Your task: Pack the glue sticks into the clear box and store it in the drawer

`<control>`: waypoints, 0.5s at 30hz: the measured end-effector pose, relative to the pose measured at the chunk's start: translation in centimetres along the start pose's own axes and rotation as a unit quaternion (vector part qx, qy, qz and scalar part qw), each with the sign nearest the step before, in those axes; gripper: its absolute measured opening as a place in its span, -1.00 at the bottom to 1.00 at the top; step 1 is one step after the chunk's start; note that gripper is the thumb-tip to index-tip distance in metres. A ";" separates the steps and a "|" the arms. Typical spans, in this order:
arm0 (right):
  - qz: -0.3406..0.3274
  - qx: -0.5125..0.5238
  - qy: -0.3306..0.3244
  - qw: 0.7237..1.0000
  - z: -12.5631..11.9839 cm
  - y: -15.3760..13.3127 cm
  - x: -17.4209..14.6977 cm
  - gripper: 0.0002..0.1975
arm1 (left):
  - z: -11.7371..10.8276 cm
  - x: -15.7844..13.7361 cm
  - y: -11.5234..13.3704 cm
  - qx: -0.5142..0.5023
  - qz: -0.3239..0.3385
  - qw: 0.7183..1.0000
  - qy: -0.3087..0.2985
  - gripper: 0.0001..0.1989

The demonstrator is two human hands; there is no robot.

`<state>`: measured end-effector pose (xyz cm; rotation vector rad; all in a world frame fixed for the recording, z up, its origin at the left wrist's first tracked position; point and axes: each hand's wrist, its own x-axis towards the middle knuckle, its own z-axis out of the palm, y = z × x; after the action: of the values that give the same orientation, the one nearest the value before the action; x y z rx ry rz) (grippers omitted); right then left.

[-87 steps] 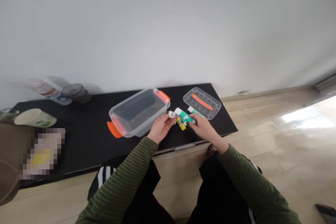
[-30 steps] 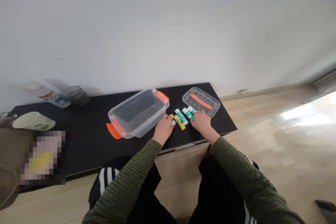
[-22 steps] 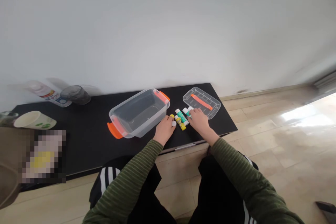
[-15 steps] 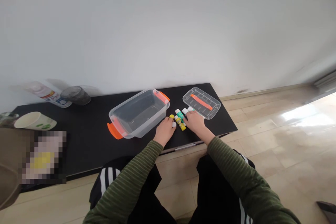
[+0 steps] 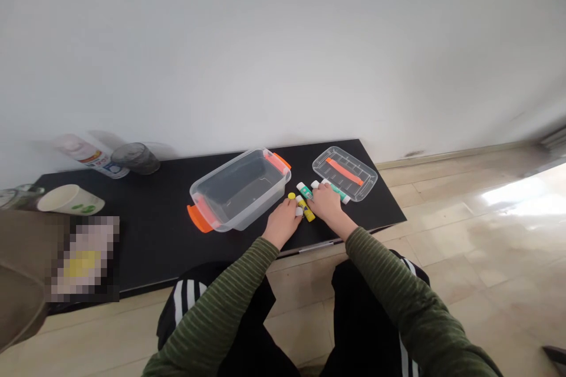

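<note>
My left hand [image 5: 282, 224] rests on the black table with its fingers curled round a glue stick; a yellow end [image 5: 291, 195] and a white end [image 5: 299, 211] show at the fingertips. Just right of it lies a yellow glue stick [image 5: 306, 210]. My right hand [image 5: 328, 205] is closed over a white-capped glue stick [image 5: 315, 184], mostly hidden under the fingers. Between the hands, a green glue stick [image 5: 305, 190] lies slanted. Another green glue stick [image 5: 339, 191] sits beyond my right knuckles, beside the clear lid [image 5: 365, 179] with its orange handle.
A clear plastic box [image 5: 247, 212] with orange latches stands open left of my hands on the black table [image 5: 150, 235]. Farther left are a paper cup [image 5: 71, 200], a dark glass [image 5: 137, 159] and a spray can [image 5: 95, 156]. Brown fabric and a blurred patch fill the lower left.
The view has shifted slightly. My right hand has moved a little left across the glue sticks, and more of the green one near the lid shows. My left hand keeps its hold.
</note>
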<state>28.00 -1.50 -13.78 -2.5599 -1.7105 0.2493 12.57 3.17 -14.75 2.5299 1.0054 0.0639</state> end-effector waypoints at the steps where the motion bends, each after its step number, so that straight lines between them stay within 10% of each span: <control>1: 0.000 0.002 0.005 1.000 -0.1 0.0 0.0 -0.72 | -0.2 0.0 0.0 -0.006 -0.005 1.000 0.000 -0.85; 8: 0.037 0.062 0.031 0.997 -2.2 1.8 -1.3 -0.73 | -1.0 1.0 -0.9 -0.240 -0.047 0.966 0.083 -0.87; 15: 0.012 0.201 0.068 0.977 -3.2 3.7 -4.5 -0.76 | -0.7 2.0 -0.1 -0.705 -0.150 0.692 0.034 -0.81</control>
<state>30.23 -6.98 -10.61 -2.2473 -1.4127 0.3702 13.85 4.89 -14.34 0.9265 0.8159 0.5844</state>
